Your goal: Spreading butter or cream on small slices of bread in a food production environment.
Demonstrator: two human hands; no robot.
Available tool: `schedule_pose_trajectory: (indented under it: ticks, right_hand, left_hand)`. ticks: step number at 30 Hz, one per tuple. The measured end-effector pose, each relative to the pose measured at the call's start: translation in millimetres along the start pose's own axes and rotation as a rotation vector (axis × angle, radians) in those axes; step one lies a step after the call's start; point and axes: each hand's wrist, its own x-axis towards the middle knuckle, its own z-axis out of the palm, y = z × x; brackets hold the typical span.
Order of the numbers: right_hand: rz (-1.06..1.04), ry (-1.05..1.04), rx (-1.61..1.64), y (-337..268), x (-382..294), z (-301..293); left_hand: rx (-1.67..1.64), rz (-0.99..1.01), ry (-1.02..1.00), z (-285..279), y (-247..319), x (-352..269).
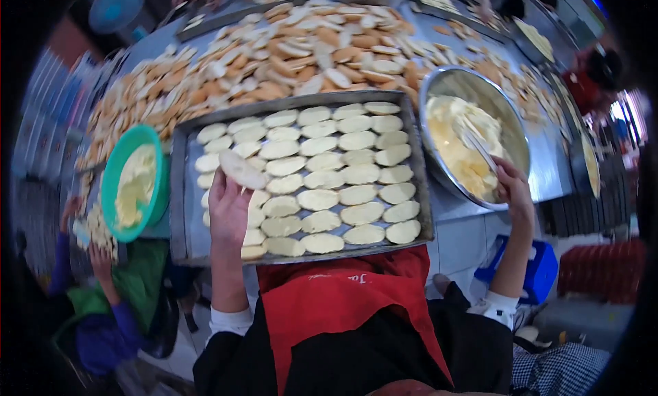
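Note:
My left hand (230, 211) grips an oval bread slice (241, 171), its pale cut face upward, over the left part of a metal baking tray (303, 259). Rows of oval bread slices coated with pale cream (318, 199) lie in that tray. In my right hand (514, 187) is a spreader or spatula (479, 148), its end down in the cream (462, 119). That cream fills part of a large steel bowl (509, 110) to the right of the tray. The spreader's tip is buried, so its full shape is hidden.
Behind the tray spreads a large heap of bread slices (308, 51). A green plastic basin (163, 190) of cream stands left. Another person's hands (100, 262) work at far left; more people are across the table and at right. A blue plastic stool (542, 272) stands on the floor.

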Motion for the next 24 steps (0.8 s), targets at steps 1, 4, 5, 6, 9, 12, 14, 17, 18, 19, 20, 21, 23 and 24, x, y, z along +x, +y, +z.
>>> schedule_pose_trajectory:
  ticks: [1, 4, 5, 6, 9, 12, 14, 17, 18, 19, 20, 21, 23, 24]
  right_hand:
    - [-0.022, 0.000, 0.054, -3.8, -2.2, 13.0]
    - [-0.073, -0.112, 0.186, -2.9, -7.7, 37.0]
    - [-0.086, -0.141, 0.225, -5.5, -12.1, 47.2]
    - [-0.099, -0.175, 0.262, -7.8, -17.0, 58.4]
    - [-0.130, -0.258, 0.322, -9.9, -34.3, 95.6]
    - [-0.315, -0.151, 0.233, 7.0, -51.6, 140.8]
    - [-0.542, -0.123, 0.183, 12.6, -56.7, 170.9]
    - [-0.802, 0.022, -0.010, 19.7, -66.4, 201.7]
    - [-0.805, 0.014, -0.009, 21.0, -68.2, 210.3]
    - [-0.893, 0.067, -0.114, 24.4, -68.4, 218.4]
    - [-0.980, 0.122, -0.219, 27.5, -68.1, 224.1]
    - [-0.997, 0.119, -0.262, 30.0, -68.4, 227.2]
    - [-1.002, 0.114, -0.276, 30.5, -70.7, 229.1]
    - [-1.003, 0.113, -0.290, 30.4, -71.1, 230.1]
  left_hand:
    - [-0.001, -0.013, -0.031, 6.2, -4.0, 3.0]
    - [-0.005, -0.081, -0.018, 25.6, -16.5, 5.6]
    - [-0.038, -0.107, -0.054, 33.8, -20.6, 5.4]
    - [-0.071, -0.130, -0.086, 41.1, -24.4, 4.9]
    - [-0.155, -0.221, -0.158, 61.3, -33.5, 10.0]
    - [-0.242, -0.344, -0.162, 74.8, -42.6, 7.6]
    - [-0.309, -0.410, -0.215, 86.2, -42.3, 6.7]
    - [-0.331, -0.445, -0.226, 91.6, -46.2, 6.4]
    - [-0.335, -0.461, -0.240, 93.7, -45.4, 6.3]
    - [-0.340, -0.478, -0.254, 94.6, -44.8, 5.9]
    - [-0.340, -0.473, -0.249, 94.2, -44.9, 5.2]
    - [-0.356, -0.475, -0.231, 93.3, -45.5, 4.4]
    - [-0.373, -0.473, -0.209, 89.8, -46.3, 4.1]
    - [-0.381, -0.477, -0.194, 87.4, -46.4, 4.7]
